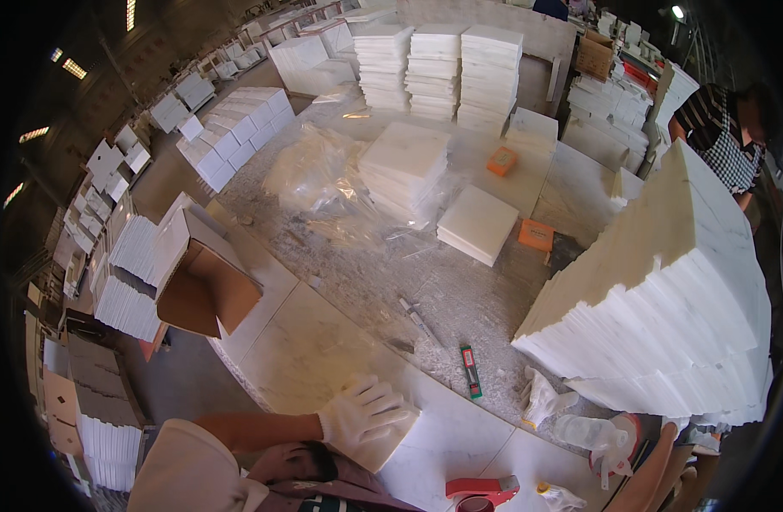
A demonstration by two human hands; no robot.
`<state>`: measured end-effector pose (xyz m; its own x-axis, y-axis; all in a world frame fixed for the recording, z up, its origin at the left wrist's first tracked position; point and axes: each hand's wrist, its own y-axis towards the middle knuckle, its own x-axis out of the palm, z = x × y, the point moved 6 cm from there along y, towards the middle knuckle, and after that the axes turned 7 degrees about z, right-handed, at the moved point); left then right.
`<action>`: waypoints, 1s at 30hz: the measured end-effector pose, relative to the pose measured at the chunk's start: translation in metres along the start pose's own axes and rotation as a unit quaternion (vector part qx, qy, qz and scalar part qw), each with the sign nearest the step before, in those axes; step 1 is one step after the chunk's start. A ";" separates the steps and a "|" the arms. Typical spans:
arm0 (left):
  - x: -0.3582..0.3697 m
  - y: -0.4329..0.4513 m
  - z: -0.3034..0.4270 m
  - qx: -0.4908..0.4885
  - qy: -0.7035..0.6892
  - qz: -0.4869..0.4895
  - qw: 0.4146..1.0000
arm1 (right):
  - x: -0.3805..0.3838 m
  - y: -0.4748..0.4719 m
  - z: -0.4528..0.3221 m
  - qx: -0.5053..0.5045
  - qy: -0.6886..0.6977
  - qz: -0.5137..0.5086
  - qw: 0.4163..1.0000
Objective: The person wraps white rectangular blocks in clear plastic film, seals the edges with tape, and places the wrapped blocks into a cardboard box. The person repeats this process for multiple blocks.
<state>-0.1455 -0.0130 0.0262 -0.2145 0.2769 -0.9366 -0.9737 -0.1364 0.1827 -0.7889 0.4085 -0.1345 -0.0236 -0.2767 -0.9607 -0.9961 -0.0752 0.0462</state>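
Observation:
My left hand (363,413), in a white knit glove, lies flat with fingers spread on a pale stone tile (391,441) at the table's near edge. At the lower right, my right hand (675,425), also gloved in white, reaches to the bottom edge of a tall stack of white marble tiles (660,320). The stack hides most of its fingers, so its grip cannot be made out. Between the hands lie a red tape dispenser (484,491), a clear plastic bottle (586,432) and a loose white glove (544,398).
An open cardboard box (206,281) stands at the table's left edge. On the dusty surface are a marker (420,321), a green-and-red packet (471,372), plastic film (324,179), tile stacks (404,166) and orange boxes (536,235). Another person (718,128) stands beyond the tall stack.

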 end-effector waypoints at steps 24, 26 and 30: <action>0.038 -0.030 -0.028 -0.037 0.067 0.122 0.990 | -0.086 -0.624 -0.367 -0.327 0.187 0.127 0.918; 0.040 -0.031 -0.030 -0.038 0.060 0.130 0.989 | -0.088 -0.624 -0.368 -0.355 0.176 0.093 0.914; 0.032 -0.034 -0.032 -0.022 0.001 0.189 0.982 | -0.081 -0.612 -0.362 -0.383 0.155 0.039 0.910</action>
<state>-0.1164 -0.0300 -0.0200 -0.5592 0.1977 -0.8051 -0.8207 -0.2691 0.5039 -0.1469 0.1299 0.0140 0.0521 -0.5583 -0.8280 -0.6382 -0.6563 0.4024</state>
